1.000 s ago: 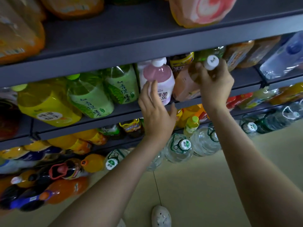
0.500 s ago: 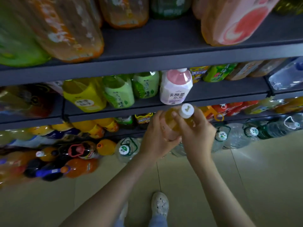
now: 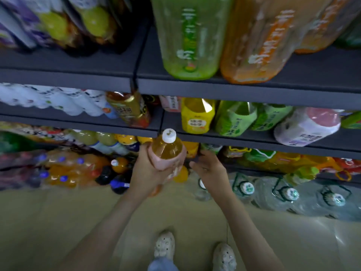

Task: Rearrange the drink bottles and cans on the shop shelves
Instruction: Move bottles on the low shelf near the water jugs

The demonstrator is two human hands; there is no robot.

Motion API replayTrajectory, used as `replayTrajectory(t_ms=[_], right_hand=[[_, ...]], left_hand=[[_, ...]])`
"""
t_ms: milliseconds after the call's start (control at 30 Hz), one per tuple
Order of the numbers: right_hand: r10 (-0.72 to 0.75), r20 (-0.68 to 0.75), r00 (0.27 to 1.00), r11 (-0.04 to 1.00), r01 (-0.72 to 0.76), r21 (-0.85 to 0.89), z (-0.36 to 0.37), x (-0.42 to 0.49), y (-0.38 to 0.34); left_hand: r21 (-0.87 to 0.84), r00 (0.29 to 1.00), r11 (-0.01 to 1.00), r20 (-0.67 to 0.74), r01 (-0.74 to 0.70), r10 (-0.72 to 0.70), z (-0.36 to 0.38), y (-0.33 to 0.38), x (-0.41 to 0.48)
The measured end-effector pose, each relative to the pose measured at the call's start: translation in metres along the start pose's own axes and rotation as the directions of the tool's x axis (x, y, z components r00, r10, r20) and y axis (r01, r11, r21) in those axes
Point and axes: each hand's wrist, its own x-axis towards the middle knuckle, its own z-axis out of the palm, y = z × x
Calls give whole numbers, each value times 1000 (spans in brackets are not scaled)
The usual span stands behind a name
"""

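A beige shop floor (image 3: pixel 58 222) runs along the foot of dark grey shelving, seen from above past two pale shoes (image 3: pixel 165 245). Closest in, the left hand (image 3: pixel 145 173) wraps its fingers round the lower body of an amber drink bottle (image 3: pixel 167 151). The bottle is upright in front of the shelves, its white cap (image 3: pixel 169 135) showing against the edge of a middle shelf (image 3: pixel 244 140). The right hand (image 3: pixel 210 171) hovers just beside it, fingers loosely spread, holding nothing.

The bottle looks full, so fairly heavy for its size. Its smooth plastic is probably stiff but a little slippery, so a grip round the waist seems safest.

Behind, a yellow bottle (image 3: pixel 197 116) and a pink-topped bottle (image 3: pixel 308 126) stand on that shelf. Water jugs (image 3: pixel 289 194) crowd the bottom row.
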Motion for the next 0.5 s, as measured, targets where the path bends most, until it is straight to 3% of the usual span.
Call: replayTrajectory(t_ms=[67, 167, 267, 333, 500], right_hand=[[53, 72, 996, 998, -54, 22, 32, 21, -7], [70, 64, 995, 991, -77, 107, 72, 50, -11], [71, 1, 997, 977, -69, 203, 90, 67, -15], [35, -70, 997, 984, -22, 178, 92, 75, -21], [-25, -233, 972, 984, 65, 166, 96, 84, -27]], left_hand=[[14, 1000, 1000, 16, -23, 23, -18, -4, 22], [7, 994, 995, 53, -96, 96, -28, -5, 59], [38, 971, 980, 152, -194, 186, -28, -5, 93], [9, 953, 973, 203, -233, 226, -25, -8, 111], [-67, 932, 976, 291, -205, 216, -23, -8, 138]])
